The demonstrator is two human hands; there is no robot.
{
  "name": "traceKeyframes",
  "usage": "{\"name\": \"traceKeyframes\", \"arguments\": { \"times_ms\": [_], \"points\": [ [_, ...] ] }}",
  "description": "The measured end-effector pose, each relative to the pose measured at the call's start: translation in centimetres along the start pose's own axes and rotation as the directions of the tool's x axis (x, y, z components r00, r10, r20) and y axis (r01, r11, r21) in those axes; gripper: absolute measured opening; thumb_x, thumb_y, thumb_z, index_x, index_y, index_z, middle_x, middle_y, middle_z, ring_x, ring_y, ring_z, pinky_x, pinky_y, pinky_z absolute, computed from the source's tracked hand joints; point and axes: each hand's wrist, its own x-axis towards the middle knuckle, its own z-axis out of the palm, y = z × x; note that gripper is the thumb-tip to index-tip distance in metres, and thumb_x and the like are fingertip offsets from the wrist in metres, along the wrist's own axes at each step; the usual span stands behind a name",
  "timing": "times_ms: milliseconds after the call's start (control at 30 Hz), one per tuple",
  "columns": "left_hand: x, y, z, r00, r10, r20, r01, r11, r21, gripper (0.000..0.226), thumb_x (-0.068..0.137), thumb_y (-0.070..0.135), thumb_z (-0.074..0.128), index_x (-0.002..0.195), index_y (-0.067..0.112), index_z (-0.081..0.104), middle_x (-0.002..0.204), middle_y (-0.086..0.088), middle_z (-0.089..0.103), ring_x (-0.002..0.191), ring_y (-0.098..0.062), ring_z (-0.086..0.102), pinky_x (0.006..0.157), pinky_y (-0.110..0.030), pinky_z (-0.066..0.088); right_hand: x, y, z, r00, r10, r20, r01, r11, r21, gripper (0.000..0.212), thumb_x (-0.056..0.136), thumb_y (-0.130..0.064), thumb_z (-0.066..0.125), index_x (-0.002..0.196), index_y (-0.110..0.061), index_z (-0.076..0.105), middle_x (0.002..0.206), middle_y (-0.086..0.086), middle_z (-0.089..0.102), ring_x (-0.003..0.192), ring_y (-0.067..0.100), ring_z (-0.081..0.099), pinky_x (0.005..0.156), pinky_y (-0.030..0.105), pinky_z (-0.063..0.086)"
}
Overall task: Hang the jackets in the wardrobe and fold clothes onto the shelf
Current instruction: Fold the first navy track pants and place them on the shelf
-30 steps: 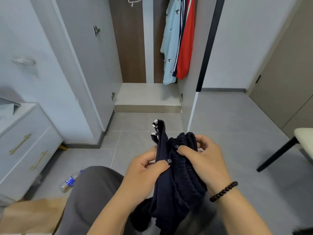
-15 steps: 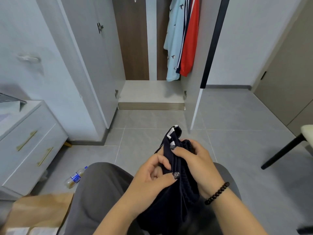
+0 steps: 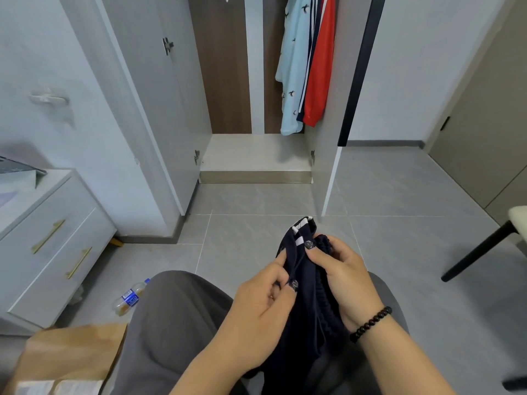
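Observation:
A dark navy garment (image 3: pixel 306 286) with white stripes at its top edge and a ribbed band is bunched over my lap. My left hand (image 3: pixel 262 306) pinches its left side between thumb and fingers. My right hand (image 3: pixel 345 277), with a bead bracelet at the wrist, grips the ribbed band on the right. Straight ahead the wardrobe (image 3: pixel 253 81) stands with both doors open. Inside hang a light blue shirt (image 3: pixel 292 67) and a red jacket (image 3: pixel 320 67) at the right. The wardrobe's pale bottom shelf (image 3: pixel 253 155) is bare.
A white drawer unit (image 3: pixel 48 238) with gold handles stands at the left. A plastic bottle (image 3: pixel 129 297) lies on the grey tile floor beside my grey-trousered knee. A brown paper bag (image 3: pixel 71 354) sits at lower left. A black chair leg (image 3: pixel 479 249) slants at the right.
Both hands have worked along the navy garment and sunk a little lower toward my lap. The view has drifted so the wardrobe sits more central.

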Motion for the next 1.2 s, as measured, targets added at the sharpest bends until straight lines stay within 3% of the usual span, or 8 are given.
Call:
{"name": "traceKeyframes", "arguments": {
  "times_ms": [267, 467, 567, 667, 767, 933, 1100, 1200],
  "points": [
    [1.1, 1.1, -0.2, 0.972, -0.212, -0.098, 0.157, 0.903, -0.399, 0.029, 0.098, 0.017, 0.049, 0.070, 0.020, 0.055, 0.062, -0.001, 0.053, 0.054, -0.010, 0.048, 0.048, -0.018, 0.041, -0.3, -1.0, 0.1, 0.993, -0.091, 0.076, 0.100, 0.987, -0.128, 0.013, 0.086, -0.019, 0.068, 0.088, -0.031, 0.071, 0.082, -0.001, 0.073, 0.077, 0.016, 0.070, 0.068, 0.029, 0.059],
    [1.3, 1.0, -0.6, 0.986, -0.166, 0.016, 0.155, 0.875, -0.458, 0.019, 0.089, 0.016, 0.060, 0.075, 0.017, 0.072, 0.128, -0.002, 0.062, 0.096, -0.005, 0.066, 0.081, -0.025, 0.048, -0.7, -1.1, 0.6, 0.993, -0.099, 0.064, 0.109, 0.977, -0.182, 0.013, 0.084, -0.023, 0.065, 0.089, -0.035, 0.070, 0.091, 0.007, 0.072, 0.088, 0.030, 0.067, 0.080, 0.045, 0.056],
    [1.2, 0.8, -1.2, 0.981, -0.169, 0.099, 0.196, 0.830, -0.523, 0.021, 0.082, 0.020, 0.063, 0.090, 0.006, 0.076, 0.125, -0.020, 0.056, 0.074, -0.013, 0.065, 0.066, -0.021, 0.050, -0.7, -1.2, 0.9, 0.998, -0.036, 0.045, 0.043, 0.985, -0.165, 0.018, 0.076, -0.040, 0.068, 0.090, -0.029, 0.070, 0.100, 0.012, 0.069, 0.095, 0.031, 0.066, 0.089, 0.052, 0.052],
    [0.9, 0.5, -1.1, 0.980, -0.168, 0.103, 0.197, 0.832, -0.518, 0.029, 0.071, 0.013, 0.054, 0.089, 0.014, 0.076, 0.142, 0.010, 0.051, 0.073, -0.014, 0.062, 0.067, -0.022, 0.049, -0.4, -1.4, 1.4, 0.998, -0.021, 0.064, 0.034, 0.976, -0.215, 0.043, 0.057, -0.054, 0.074, 0.091, -0.029, 0.068, 0.094, 0.005, 0.071, 0.088, 0.023, 0.069, 0.085, 0.048, 0.055],
    [0.7, 0.3, -0.8, 0.985, -0.157, 0.065, 0.167, 0.829, -0.534, 0.027, 0.066, 0.005, 0.060, 0.082, 0.026, 0.066, 0.148, 0.009, 0.045, 0.068, -0.009, 0.059, 0.067, -0.019, 0.048, 0.3, -1.5, 1.9, 0.999, -0.003, 0.044, 0.015, 0.959, -0.284, 0.035, 0.065, -0.032, 0.077, 0.097, -0.025, 0.066, 0.092, 0.006, 0.071, 0.085, 0.022, 0.070, 0.081, 0.045, 0.057],
    [0.6, -0.3, -1.2, 0.994, -0.094, -0.053, 0.040, 0.775, -0.631, 0.052, 0.068, 0.003, 0.071, 0.115, 0.014, 0.052, 0.142, 0.000, 0.051, 0.079, -0.013, 0.063, 0.079, -0.029, 0.055, 2.2, -2.2, 3.2, 0.999, 0.009, -0.043, -0.020, 0.965, -0.260, 0.030, 0.065, -0.020, 0.077, 0.092, -0.017, 0.067, 0.091, 0.010, 0.070, 0.085, 0.026, 0.070, 0.078, 0.045, 0.058],
    [0.2, -0.9, -2.5, 0.949, 0.091, -0.301, -0.202, 0.911, -0.360, 0.092, 0.064, 0.059, 0.081, 0.139, 0.027, 0.041, 0.147, 0.015, 0.045, 0.131, -0.002, 0.047, 0.100, -0.020, 0.044, 4.9, -4.5, 6.3, 0.994, 0.024, -0.106, -0.035, 0.994, -0.103, 0.031, 0.064, -0.023, 0.077, 0.091, -0.013, 0.064, 0.079, 0.006, 0.070, 0.073, 0.022, 0.070, 0.069, 0.042, 0.060],
    [1.0, -1.5, -3.6, 0.939, 0.115, -0.325, -0.172, 0.973, -0.152, 0.108, 0.056, 0.063, 0.084, 0.144, 0.052, 0.024, 0.141, 0.038, 0.037, 0.127, 0.017, 0.038, 0.087, 0.000, 0.040, 6.8, -6.8, 9.5, 0.996, -0.005, -0.086, 0.003, 1.000, -0.027, 0.025, 0.065, -0.023, 0.076, 0.083, -0.015, 0.060, 0.067, -0.001, 0.065, 0.061, 0.016, 0.066, 0.054, 0.028, 0.054]
  ]
}}
